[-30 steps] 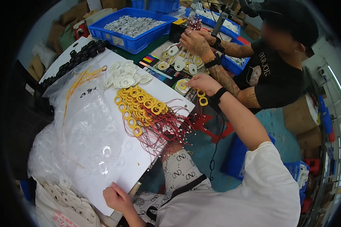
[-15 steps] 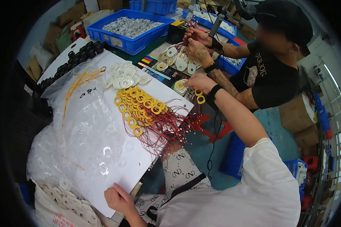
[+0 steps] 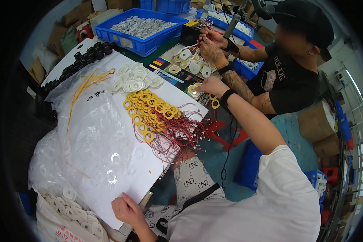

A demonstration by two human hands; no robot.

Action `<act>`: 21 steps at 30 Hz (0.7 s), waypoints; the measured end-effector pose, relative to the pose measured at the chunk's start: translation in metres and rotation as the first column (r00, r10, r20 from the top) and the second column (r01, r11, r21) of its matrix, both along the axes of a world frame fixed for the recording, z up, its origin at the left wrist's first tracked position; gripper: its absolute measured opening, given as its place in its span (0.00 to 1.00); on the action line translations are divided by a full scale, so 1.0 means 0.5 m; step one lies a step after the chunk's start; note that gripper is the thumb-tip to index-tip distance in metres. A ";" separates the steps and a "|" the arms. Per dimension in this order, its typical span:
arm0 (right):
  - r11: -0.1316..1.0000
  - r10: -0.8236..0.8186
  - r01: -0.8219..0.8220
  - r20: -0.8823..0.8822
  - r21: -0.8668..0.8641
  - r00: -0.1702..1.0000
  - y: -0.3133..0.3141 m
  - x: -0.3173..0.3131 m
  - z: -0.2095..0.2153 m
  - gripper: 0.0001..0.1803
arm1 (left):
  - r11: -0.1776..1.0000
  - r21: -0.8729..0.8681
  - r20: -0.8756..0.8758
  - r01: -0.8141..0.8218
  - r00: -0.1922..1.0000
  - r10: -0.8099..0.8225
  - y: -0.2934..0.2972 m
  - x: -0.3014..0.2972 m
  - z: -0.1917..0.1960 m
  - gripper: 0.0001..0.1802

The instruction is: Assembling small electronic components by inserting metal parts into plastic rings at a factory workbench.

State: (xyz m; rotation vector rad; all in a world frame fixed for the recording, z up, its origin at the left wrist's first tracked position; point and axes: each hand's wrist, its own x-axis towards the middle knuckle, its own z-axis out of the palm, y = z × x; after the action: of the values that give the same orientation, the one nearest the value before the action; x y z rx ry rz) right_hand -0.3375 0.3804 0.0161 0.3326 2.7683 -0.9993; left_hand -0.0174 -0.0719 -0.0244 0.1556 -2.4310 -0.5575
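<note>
My right hand [image 3: 213, 87] reaches to the neighbouring work surface, its fingertips at a small stack of white discs with a yellow ring on top [image 3: 194, 91]. Yellow rings [image 3: 214, 101] hang just under its palm, apparently gripped by its lower fingers. My left hand [image 3: 126, 208] is curled closed at the near table edge, with nothing visible in it. On the white table lie a heap of yellow ring coils [image 3: 151, 111] with red wires [image 3: 181, 133] trailing over the edge. Behind them is a pile of white round discs [image 3: 135, 78].
A clear plastic bag [image 3: 92, 133] with yellow ties covers the table's left. Black round parts [image 3: 84, 60] line the far edge. A blue bin [image 3: 139, 44] of white parts stands behind. A co-worker's hands [image 3: 211, 46] hold red wires. A bag of white discs [image 3: 74, 213] sits lower left.
My right hand's fingertips have moved slightly closer over the disc stack. My left hand has stayed put. The whole view has shifted a little.
</note>
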 end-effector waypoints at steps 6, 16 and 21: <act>0.998 0.024 -0.022 -0.036 0.064 0.999 0.008 -0.005 -0.014 0.28 | 1.000 0.006 0.004 0.001 1.000 -0.001 0.002 -0.001 0.003 0.20; 0.973 -0.073 0.059 -0.059 -0.221 0.996 0.012 0.036 0.016 0.19 | 1.000 0.004 -0.011 0.001 1.000 -0.001 0.003 0.004 0.003 0.20; 0.938 -0.041 0.002 -0.105 -0.347 0.994 0.010 0.106 0.040 0.15 | 1.000 0.002 -0.011 0.009 1.000 -0.009 0.000 0.013 0.003 0.21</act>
State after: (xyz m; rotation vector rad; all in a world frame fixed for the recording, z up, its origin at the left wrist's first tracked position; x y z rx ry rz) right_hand -0.2847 0.3853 0.0363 0.2602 2.6125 -1.5240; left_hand -0.0109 -0.0718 -0.0230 0.1418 -2.4215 -0.5631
